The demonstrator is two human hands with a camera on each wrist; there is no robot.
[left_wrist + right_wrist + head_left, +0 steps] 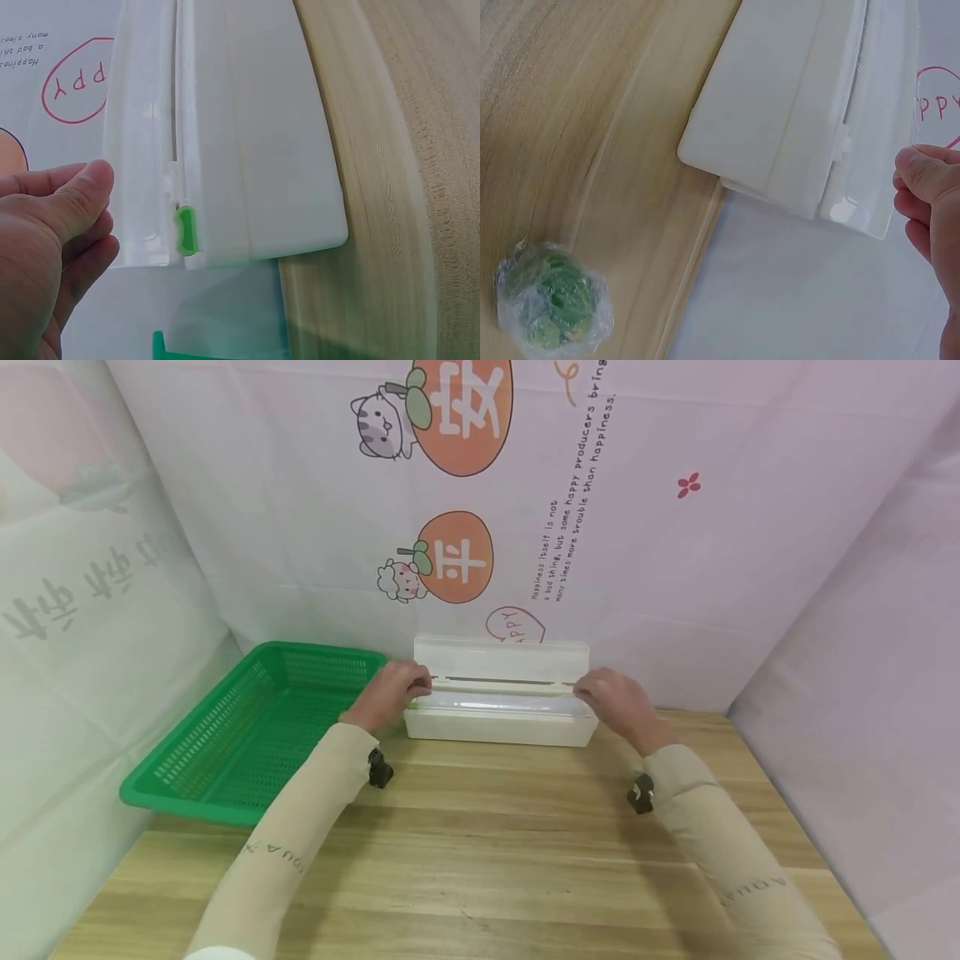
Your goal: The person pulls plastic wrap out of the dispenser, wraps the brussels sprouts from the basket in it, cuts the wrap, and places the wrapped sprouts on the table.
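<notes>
A long white cling film dispenser (pixel 501 728) stands against the back wall, its lid (pixel 501 658) tilted up. Clear cling film (pixel 487 702) shines across its front, between the two hands. At the dispenser's left end, the left hand (pixel 388 695) pinches the film's edge between thumb and forefinger; the film there is barely visible. The right hand (pixel 621 702) pinches the other edge at the right end, where a thin transparent line runs from the fingertips in the right wrist view. A green slide cutter (pixel 187 231) sits at one end of the dispenser's cutting rail.
A green plastic basket (pixel 255 652) stands on the left of the wooden table (pixel 480 860). In the right wrist view, a green item wrapped in clear film (pixel 553 300) lies on the table. White printed cloth walls (pixel 637 568) enclose the back and sides.
</notes>
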